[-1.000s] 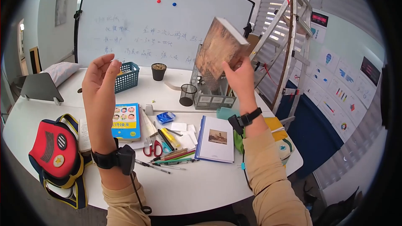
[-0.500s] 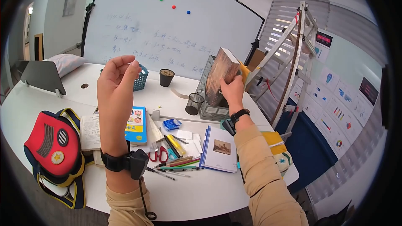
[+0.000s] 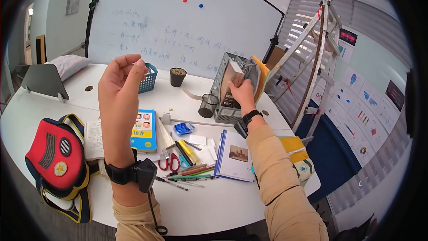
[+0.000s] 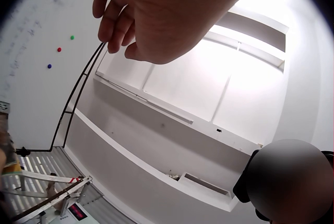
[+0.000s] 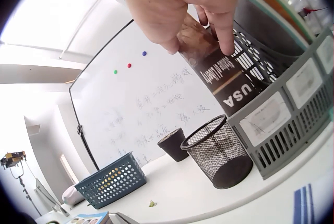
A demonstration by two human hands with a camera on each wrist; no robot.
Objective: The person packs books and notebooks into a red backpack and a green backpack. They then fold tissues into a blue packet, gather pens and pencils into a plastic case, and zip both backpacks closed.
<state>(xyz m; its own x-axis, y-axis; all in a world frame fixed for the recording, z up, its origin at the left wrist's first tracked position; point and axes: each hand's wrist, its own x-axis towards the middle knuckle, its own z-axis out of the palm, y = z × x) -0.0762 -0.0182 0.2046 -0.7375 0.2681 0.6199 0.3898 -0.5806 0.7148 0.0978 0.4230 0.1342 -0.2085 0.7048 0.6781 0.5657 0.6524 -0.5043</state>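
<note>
My right hand grips a brown book and holds it upright inside the grey mesh file rack at the back of the white table. In the right wrist view the fingers pinch the book's dark spine, which stands in the rack. My left hand is raised in the air above the table, its fingers loosely curled and holding nothing; in the left wrist view the left hand shows against the ceiling.
A black mesh pen cup stands left of the rack. A blue basket and a small plant pot sit farther back. A red bag, a blue children's book, scissors, pens and a notebook lie near me. A ladder stands at right.
My right hand has lowered the brown book from mid-air down into the grey file rack. The left hand stays raised and has hardly moved.
</note>
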